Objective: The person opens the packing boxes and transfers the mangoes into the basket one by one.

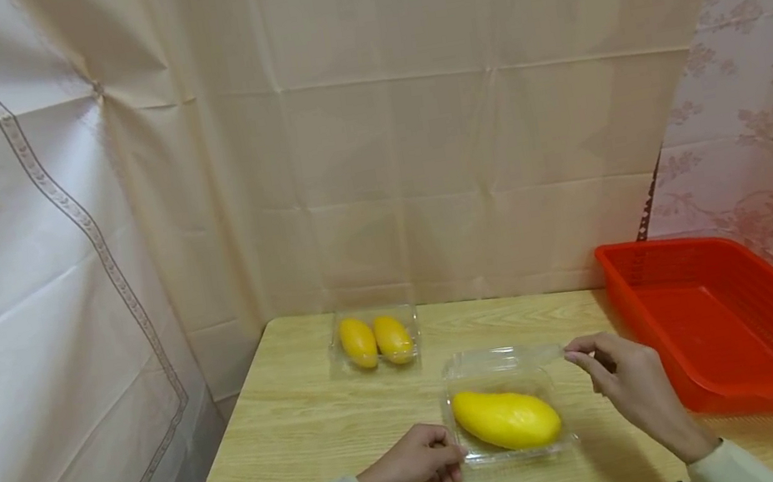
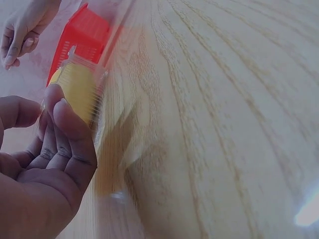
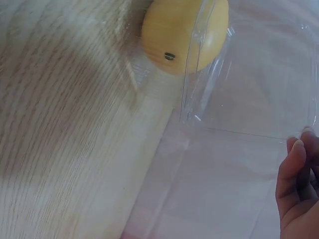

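Note:
A clear plastic clamshell container (image 1: 568, 438) stands on the table with one large yellow mango (image 1: 507, 419) inside. Its hinged lid (image 3: 254, 84) is raised at the far side. With thumb and fingers, my left hand (image 1: 421, 461) pinches the container's near left edge; the left wrist view shows this hand (image 2: 55, 164) close up, the mango (image 2: 79, 89) just beyond it. At the lid's right corner, my right hand (image 1: 632, 379) holds the thin plastic between thumb and fingertips. In the right wrist view, the mango's dark stem end (image 3: 169, 56) faces the camera.
Farther back on the table (image 1: 294, 424) sits another clear container (image 1: 410, 313) with two smaller yellow mangoes (image 1: 375, 340). A red plastic basket (image 1: 690, 387) stands at the right, beside my right hand. Cloth sheets (image 1: 446, 139) hang behind the table and at both sides.

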`<action>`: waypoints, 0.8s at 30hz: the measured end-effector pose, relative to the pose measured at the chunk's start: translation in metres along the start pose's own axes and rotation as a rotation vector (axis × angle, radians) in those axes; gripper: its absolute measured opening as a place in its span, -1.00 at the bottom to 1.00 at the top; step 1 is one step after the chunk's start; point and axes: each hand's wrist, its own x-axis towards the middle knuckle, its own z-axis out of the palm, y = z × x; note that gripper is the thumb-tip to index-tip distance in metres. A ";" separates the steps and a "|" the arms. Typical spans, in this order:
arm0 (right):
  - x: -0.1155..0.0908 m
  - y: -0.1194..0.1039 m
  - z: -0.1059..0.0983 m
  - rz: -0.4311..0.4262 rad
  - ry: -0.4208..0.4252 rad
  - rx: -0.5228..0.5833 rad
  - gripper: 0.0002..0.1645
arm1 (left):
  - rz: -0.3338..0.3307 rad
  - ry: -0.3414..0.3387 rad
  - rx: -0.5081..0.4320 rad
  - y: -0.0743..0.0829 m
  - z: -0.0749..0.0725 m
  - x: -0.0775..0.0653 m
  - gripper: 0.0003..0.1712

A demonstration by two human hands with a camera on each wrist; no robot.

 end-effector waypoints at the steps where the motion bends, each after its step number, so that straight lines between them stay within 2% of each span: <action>1: 0.001 0.001 0.000 0.017 -0.001 0.008 -0.82 | 0.001 0.000 0.002 0.000 0.000 0.000 -0.81; 9: 0.006 0.009 0.006 0.166 -0.048 0.067 -0.92 | 0.013 -0.011 -0.014 0.000 0.000 -0.002 -0.81; 16: 0.014 0.017 0.014 0.332 -0.099 0.139 -0.78 | 0.003 -0.003 -0.007 -0.001 0.000 -0.001 -0.80; 24: 0.019 0.034 0.033 0.378 -0.136 0.183 -0.76 | -0.004 0.000 -0.005 0.002 0.001 -0.002 -0.80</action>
